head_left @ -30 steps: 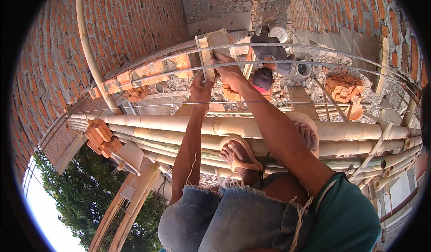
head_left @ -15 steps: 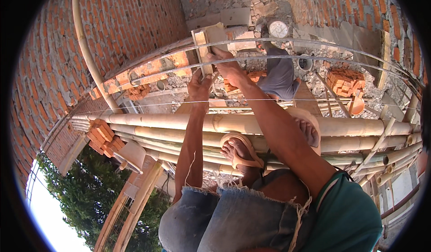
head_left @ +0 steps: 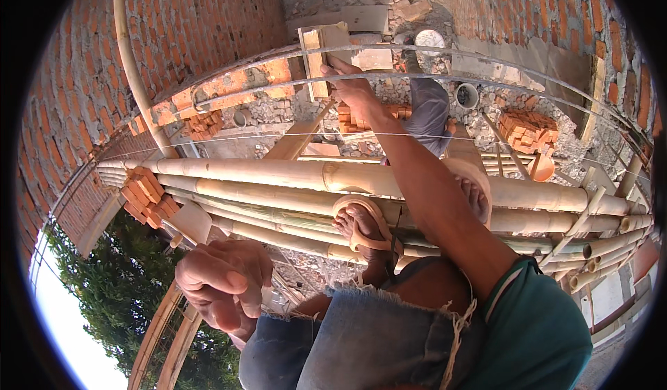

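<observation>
My right hand (head_left: 353, 90) reaches out at the far middle. Its fingers are bent around the near side of an upright wooden board (head_left: 315, 60), which has a second, wider panel behind it. Two thin metal rods (head_left: 389, 76) cross in front of the board beside the fingers. Close to me at the lower left is my left hand (head_left: 226, 286), raised beside my left knee. Its fingers curl in toward the thumb; whatever lies inside them, if anything, is hidden.
Bamboo poles (head_left: 271, 197) form the platform under my sandalled feet. Bricks (head_left: 147, 197) and a flat tool (head_left: 190, 223) lie at its left end. A taut string (head_left: 278, 138) runs across. Below, a person (head_left: 427, 115) stands among rubble, brick stacks (head_left: 528, 131) and buckets (head_left: 467, 96).
My left hand has let go near the board and come back toward me, to the lower left. My right hand stays at the board. The view has shifted slightly.
</observation>
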### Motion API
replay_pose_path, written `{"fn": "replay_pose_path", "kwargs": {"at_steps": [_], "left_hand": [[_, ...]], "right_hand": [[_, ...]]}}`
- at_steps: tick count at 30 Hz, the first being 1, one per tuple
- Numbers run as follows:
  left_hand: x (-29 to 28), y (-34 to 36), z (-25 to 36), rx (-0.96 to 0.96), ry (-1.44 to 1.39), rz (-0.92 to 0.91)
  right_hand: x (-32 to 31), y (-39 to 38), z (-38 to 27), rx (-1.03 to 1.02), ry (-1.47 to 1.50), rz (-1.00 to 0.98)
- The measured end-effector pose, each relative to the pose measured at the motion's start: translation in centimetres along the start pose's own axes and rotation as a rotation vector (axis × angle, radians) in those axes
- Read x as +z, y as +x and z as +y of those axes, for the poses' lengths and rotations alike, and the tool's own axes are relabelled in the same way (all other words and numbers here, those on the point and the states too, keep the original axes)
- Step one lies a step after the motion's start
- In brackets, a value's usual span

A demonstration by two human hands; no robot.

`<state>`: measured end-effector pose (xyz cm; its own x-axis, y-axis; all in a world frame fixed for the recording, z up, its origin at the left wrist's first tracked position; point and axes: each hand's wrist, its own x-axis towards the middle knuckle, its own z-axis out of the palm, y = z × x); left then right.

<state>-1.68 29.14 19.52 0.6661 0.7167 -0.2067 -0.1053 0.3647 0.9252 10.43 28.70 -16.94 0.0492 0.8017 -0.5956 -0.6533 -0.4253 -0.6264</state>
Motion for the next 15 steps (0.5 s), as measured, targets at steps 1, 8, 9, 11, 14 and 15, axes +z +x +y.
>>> {"fn": "replay_pose_path", "kwargs": {"at_steps": [1, 8, 9, 11, 14, 15], "left_hand": [[1.1, 0.7, 1.7, -0.048, -0.075, -0.069], [8.0, 5.4, 3.5, -0.128, 0.022, -0.226], [8.2, 5.9, 3.0, -0.131, -0.12, -0.269], [8.5, 6.7, 2.2, -0.143, -0.3, -0.323], [8.8, 7.1, 1.7, -0.162, -0.412, -0.344], [8.9, 7.2, 1.6, -0.166, -0.43, -0.346]], "right_hand": [[-0.1, 0.0, 0.0, 0.028, -0.001, -0.022], [0.0, 0.2, 0.4, 0.022, 0.026, -0.021], [-0.1, 0.3, 0.5, 0.023, 0.032, -0.02], [-0.2, 0.3, 0.8, -0.025, 0.058, -0.045], [0.4, 0.5, 1.2, -0.061, 0.096, 0.052], [0.6, 0.5, 1.3, -0.035, 0.094, 0.11]]}}
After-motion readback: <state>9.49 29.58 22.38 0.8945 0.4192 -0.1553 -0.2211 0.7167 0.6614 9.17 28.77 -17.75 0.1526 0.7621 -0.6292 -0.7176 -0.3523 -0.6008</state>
